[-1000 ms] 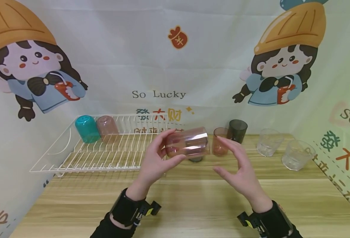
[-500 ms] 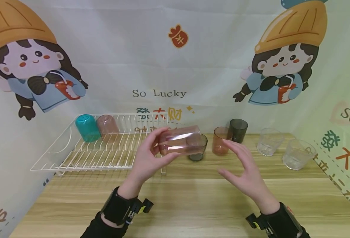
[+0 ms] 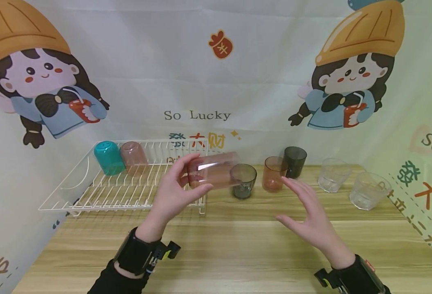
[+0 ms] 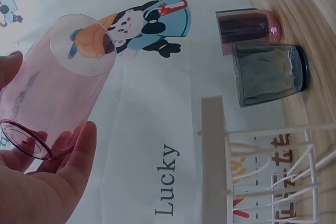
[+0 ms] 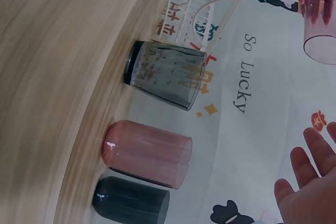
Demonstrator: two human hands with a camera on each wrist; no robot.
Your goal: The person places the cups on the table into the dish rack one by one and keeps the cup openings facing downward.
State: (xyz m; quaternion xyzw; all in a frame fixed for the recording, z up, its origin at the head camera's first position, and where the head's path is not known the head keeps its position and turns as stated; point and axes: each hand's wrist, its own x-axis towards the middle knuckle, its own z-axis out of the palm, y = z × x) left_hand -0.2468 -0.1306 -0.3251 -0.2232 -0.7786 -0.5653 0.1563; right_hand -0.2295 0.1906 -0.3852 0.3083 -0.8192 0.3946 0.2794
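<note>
My left hand [image 3: 175, 185] grips a clear pink drinking glass [image 3: 216, 169] near its base. The glass lies tilted on its side in the air, mouth toward the right, with the base by my palm in the left wrist view. My right hand [image 3: 309, 212] holds nothing; its thumb and fingers are spread apart, in front of an amber-pink glass [image 3: 273, 179] on the table. Behind the held glass's mouth, a smoky grey glass [image 3: 243, 185] stands upright. To the left, a white wire dish rack [image 3: 128, 196] carries an upside-down teal glass [image 3: 109, 159] and an upside-down pink glass [image 3: 133, 155].
A dark grey glass [image 3: 295, 161] stands behind the amber-pink one. Further right are two clear glasses, one at the back [image 3: 332, 175] and one nearer [image 3: 368, 192]. The wooden table [image 3: 230, 253] runs back to a printed cloth [image 3: 201, 81].
My left hand has moved left with the pink glass, toward the rack, uncovering the smoky grey glass. My right hand has drawn away to the right and slightly down.
</note>
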